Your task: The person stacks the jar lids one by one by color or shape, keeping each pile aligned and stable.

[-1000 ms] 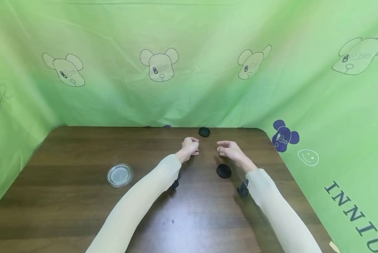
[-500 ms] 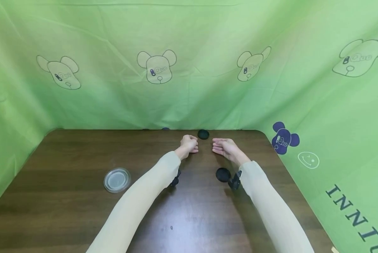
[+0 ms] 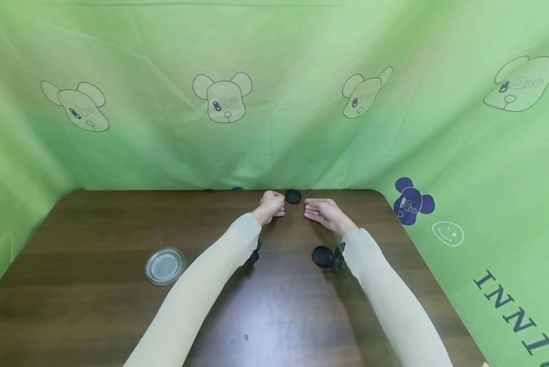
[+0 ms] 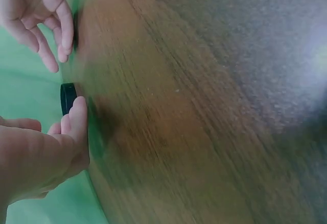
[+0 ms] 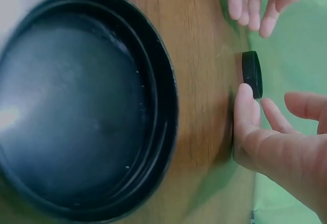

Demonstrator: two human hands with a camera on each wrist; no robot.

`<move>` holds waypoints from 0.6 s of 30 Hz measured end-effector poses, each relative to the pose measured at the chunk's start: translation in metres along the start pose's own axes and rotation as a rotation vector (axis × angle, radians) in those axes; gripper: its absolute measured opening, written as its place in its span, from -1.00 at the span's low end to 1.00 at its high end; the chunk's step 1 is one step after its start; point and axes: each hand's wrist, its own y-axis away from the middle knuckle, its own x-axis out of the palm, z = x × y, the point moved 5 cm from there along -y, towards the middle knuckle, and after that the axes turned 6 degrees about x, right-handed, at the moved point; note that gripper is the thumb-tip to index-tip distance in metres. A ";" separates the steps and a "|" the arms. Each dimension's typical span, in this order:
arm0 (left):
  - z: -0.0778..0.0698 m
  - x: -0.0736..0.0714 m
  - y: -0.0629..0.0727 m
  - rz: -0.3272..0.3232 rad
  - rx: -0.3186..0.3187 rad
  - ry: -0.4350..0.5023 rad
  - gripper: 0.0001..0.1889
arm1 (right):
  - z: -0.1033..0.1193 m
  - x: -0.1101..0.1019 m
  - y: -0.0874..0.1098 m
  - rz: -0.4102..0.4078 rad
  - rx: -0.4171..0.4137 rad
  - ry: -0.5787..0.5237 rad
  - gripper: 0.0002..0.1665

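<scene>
A round black lid-like piece (image 3: pixel 293 197) lies at the table's far edge, between the two hands. My left hand (image 3: pixel 272 204) is just left of it, fingers extended and gently bent; in the left wrist view its fingertips reach right up to the low black side of the piece (image 4: pixel 68 98). On the other side, my right hand (image 3: pixel 325 213) has its fingers stretched toward the same piece (image 5: pixel 251 74), with a small gap in the head view. A second black round piece (image 3: pixel 322 257), hollow with a raised rim, sits beneath the right wrist, large in the right wrist view (image 5: pixel 71 106).
A clear round plastic lid or shallow container (image 3: pixel 165 266) lies on the left part of the brown wooden table (image 3: pixel 95 316). Green printed cloth (image 3: pixel 164 153) hangs along the far edge and both sides. A dark camera (image 3: pixel 337 257) on the right wrist overlaps the nearer black piece.
Both hands have moved farther out toward the far black piece. The right hand has also come left, narrowing the space between them, and its fingers have straightened.
</scene>
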 end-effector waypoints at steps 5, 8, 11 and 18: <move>0.002 0.002 -0.005 -0.011 -0.015 -0.005 -0.68 | 0.003 -0.001 -0.005 -0.014 -0.003 0.018 -0.47; 0.003 0.002 -0.008 0.011 -0.009 0.000 -0.66 | 0.005 -0.001 -0.008 -0.023 0.005 0.024 -0.47; 0.002 0.000 -0.012 0.041 0.004 -0.006 -0.63 | 0.008 0.000 -0.013 -0.017 0.003 0.010 -0.46; 0.002 -0.003 -0.021 0.074 0.003 -0.029 -0.55 | 0.013 0.000 -0.025 -0.025 -0.002 -0.034 -0.48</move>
